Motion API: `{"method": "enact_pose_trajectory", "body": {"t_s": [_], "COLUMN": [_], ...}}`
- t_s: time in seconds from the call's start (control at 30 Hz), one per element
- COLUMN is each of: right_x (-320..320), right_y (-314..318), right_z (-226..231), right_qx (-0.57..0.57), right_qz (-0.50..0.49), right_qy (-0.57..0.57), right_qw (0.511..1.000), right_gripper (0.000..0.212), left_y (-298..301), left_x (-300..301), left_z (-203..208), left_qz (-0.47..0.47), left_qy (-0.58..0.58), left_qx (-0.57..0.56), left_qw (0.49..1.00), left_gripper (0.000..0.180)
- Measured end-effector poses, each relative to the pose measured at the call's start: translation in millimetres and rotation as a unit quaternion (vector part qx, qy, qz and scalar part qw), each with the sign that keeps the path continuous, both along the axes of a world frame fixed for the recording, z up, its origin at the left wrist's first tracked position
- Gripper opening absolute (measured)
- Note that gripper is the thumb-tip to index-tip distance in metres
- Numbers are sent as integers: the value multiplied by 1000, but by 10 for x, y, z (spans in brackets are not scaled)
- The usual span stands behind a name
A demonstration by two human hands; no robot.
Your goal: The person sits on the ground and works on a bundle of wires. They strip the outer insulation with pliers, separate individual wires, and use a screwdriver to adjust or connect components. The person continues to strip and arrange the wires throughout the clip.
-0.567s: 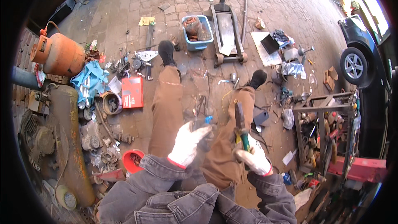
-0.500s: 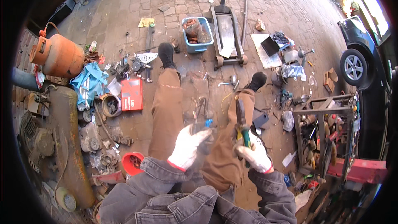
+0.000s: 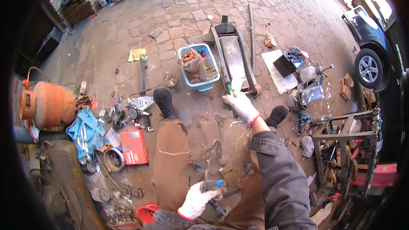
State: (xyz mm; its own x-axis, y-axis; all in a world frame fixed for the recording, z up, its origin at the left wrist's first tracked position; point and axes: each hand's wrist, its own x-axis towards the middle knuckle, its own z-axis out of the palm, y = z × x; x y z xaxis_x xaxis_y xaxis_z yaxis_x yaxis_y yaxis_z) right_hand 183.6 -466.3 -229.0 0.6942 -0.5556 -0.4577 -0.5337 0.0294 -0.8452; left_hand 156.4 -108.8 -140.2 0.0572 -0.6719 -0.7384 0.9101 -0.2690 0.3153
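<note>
My right hand (image 3: 243, 107), in a white glove, is stretched forward over the ground near the front of the floor jack (image 3: 232, 51). Its fingers are closed round a green-handled hand tool (image 3: 229, 88); the tool's working end does not show clearly. Low in the view, between my knees, my gloved left hand (image 3: 197, 201) is closed on a dark part with a blue piece (image 3: 220, 183) on it. Thin wires (image 3: 208, 162) stand up beside that part. What exactly the part is, I cannot make out.
A blue crate (image 3: 199, 86) with bagged metal scraps stands left of the jack. At left are an orange gas cylinder (image 3: 53, 103), a red box (image 3: 134, 147) and a red bucket (image 3: 146, 214). A metal frame rack (image 3: 345, 136) of tools and a dark car (image 3: 375, 38) stand at right.
My right hand has reached forward with the green-handled tool, away from my lap. My left hand sits lower in the picture, still on the dark part. The view has tilted upward.
</note>
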Motion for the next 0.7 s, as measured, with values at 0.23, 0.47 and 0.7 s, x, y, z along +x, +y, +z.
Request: {"method": "enact_pose_trajectory", "body": {"t_s": [0.23, 0.47, 0.7], "right_x": [522, -150, -1761], "right_y": [-431, -120, 1000], "right_z": [-791, -256, 1296], "right_qx": [256, 161, 105], "right_qz": [-84, -29, 51], "right_qy": [-16, -47, 25], "right_qw": [963, 985, 993], "right_gripper": [21, 27, 54], "left_y": [8, 65, 235], "left_x": [174, 124, -66], "left_z": [-244, -120, 370], "left_qz": [21, 53, 39], "left_qy": [31, 9, -58], "left_qx": [11, 12, -11], "left_qw": [999, 998, 998], "left_gripper": [35, 34, 37]}}
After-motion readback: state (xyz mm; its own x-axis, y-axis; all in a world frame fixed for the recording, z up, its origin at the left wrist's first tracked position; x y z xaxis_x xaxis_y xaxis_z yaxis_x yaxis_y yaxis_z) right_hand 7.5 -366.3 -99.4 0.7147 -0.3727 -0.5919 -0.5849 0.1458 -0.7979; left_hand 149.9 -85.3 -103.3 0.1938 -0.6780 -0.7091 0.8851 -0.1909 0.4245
